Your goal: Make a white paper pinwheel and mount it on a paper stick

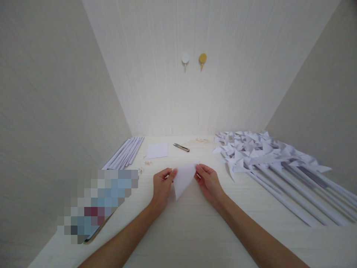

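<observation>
A piece of white paper (184, 178), folded into a triangle with one point hanging down, is held up over the table between both hands. My left hand (163, 184) pinches its left edge between thumb and fingers. At the upper right corner, my right hand (208, 182) grips the same paper with thumb and fingertips. Just beyond the hands, a flat stack of white square paper (157, 150) lies on the table. To the right of that stack rests a pair of thread snips (181, 147).
Several paper pinwheels (251, 149) on rolled white sticks (295, 193) are piled at the right. Rolled paper sticks (125, 152) lie at the back left, with a blurred-out object (108, 201) nearer. Two round hooks (185, 58) are on the back wall.
</observation>
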Available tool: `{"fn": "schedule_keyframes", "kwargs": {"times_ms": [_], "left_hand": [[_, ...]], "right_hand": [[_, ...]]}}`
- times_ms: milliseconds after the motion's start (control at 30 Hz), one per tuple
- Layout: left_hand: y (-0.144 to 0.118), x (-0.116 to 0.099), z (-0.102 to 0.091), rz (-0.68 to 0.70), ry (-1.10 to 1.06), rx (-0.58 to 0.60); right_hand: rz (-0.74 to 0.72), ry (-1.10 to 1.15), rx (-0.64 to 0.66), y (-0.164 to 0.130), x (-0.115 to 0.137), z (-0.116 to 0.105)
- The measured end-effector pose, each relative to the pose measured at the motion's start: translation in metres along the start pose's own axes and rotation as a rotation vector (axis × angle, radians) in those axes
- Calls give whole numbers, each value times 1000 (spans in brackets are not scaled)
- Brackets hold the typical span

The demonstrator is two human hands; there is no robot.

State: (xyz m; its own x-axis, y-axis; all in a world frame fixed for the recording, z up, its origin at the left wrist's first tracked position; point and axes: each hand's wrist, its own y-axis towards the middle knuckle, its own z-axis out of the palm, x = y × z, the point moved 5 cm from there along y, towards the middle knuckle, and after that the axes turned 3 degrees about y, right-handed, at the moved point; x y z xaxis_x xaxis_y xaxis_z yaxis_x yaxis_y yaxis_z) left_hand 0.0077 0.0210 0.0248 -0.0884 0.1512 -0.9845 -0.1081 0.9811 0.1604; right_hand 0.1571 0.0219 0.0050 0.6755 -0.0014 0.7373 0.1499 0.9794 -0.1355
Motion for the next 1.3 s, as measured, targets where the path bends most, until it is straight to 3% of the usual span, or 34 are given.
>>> {"fn": "schedule_keyframes", "kwargs": {"times_ms": [667, 900, 1300], "left_hand": [[-4, 0, 4, -36, -53, 31], [-2, 2, 3, -33, -52, 55], [-2, 1, 2, -17, -5, 17]], "right_hand": [[-19, 59, -46, -3, 3, 0], [-19, 29, 3, -1, 7, 1], [-131, -64, -67, 2, 12, -6]]}}
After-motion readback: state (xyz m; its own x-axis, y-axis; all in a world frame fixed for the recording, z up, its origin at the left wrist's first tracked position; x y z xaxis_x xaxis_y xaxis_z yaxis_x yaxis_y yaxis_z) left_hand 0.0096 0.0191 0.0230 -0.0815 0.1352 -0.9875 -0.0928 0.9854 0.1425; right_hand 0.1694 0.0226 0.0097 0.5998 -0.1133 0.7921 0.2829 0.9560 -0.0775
